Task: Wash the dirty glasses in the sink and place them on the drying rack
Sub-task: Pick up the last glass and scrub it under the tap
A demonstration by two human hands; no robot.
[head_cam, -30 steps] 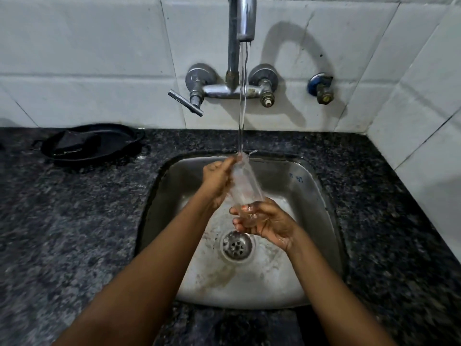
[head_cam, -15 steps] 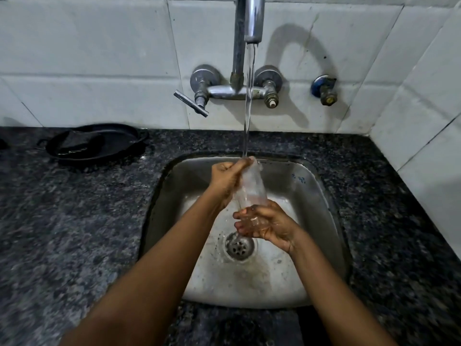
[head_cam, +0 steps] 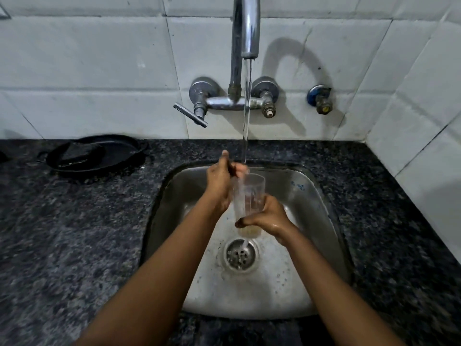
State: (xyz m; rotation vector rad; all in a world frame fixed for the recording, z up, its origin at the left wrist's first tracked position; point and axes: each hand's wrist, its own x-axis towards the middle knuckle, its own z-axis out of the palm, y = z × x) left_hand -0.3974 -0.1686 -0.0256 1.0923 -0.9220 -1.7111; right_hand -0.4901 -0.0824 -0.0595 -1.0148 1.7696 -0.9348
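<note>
glass (head_cam: 248,196) over sink (head_cam: 321,211) | tap (head_cam: 245,26) behind | pan (head_cam: 94,153) left on counter (head_cam: 62,233)

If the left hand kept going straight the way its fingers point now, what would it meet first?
Likely the water stream first: the left hand points up and away by the glass rim. Beyond, the tiled wall, though depth is unclear.

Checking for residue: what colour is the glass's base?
Pale yellowish-tan, glass above is clear; head view.
</note>
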